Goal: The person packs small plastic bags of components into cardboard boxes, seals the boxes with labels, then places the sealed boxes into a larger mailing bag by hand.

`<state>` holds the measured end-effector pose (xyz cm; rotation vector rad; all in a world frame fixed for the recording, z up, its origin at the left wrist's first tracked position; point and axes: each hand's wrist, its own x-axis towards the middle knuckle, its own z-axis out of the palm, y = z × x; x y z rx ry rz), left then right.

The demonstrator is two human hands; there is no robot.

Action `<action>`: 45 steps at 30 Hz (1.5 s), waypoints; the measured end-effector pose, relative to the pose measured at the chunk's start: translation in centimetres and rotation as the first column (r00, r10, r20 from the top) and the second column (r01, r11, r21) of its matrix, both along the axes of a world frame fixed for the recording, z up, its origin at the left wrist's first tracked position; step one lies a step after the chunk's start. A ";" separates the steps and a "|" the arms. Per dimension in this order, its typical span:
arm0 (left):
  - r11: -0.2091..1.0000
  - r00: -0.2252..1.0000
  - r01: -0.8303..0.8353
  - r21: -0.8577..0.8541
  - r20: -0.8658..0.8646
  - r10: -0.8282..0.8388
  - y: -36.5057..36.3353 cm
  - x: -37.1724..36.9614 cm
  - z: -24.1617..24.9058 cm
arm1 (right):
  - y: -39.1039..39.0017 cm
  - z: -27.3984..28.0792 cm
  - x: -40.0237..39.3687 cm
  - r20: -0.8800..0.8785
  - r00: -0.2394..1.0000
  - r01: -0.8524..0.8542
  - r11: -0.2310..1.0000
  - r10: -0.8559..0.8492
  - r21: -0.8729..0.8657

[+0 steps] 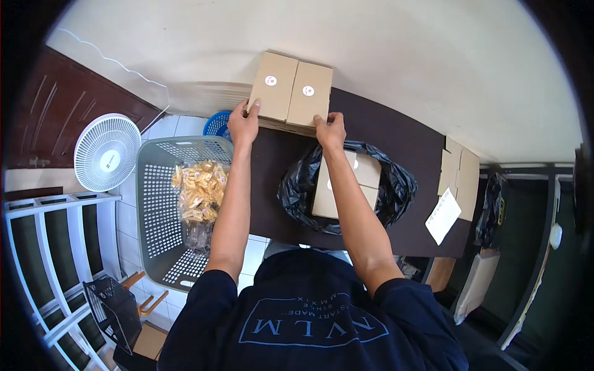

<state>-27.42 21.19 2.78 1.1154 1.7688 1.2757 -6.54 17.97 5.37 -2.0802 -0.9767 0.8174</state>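
Note:
Two brown cardboard boxes [274, 86] with round white stickers sit side by side, on top of others, at the wall side of the dark table [265, 167]. My left hand [244, 125] grips the stack's left front corner, thumb on top. On the right front corner, my right hand [331, 130] holds the neighbouring box [312, 105] the same way. Below my right hand, an open black plastic bag [297, 188] contains more cardboard boxes [328, 199], partly covered by my right forearm.
A large grey laundry basket [162, 238] with bagged yellowish snacks [201, 188] stands left of the table. Behind it are a blue basket [216, 123] and a white fan [108, 154]. Flat cardboard [461, 170] and a white paper [443, 216] lie at the table's right end.

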 end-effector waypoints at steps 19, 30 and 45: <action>0.961 0.940 0.220 -0.169 0.301 -0.163 -23.1 5.7 8.6 | -26.9 5.5 18.5 -0.697 0.717 -0.023 0.998 -0.029 -0.066; 0.940 0.973 0.166 -0.297 0.207 -0.106 -28.5 16.5 3.1 | -24.9 -1.6 19.7 -0.199 0.958 -0.228 0.970 0.207 -0.087; 0.871 0.736 0.370 -0.322 -0.470 -0.487 -24.3 18.0 3.3 | -20.3 -0.2 18.2 0.099 0.904 -0.427 0.891 0.416 0.155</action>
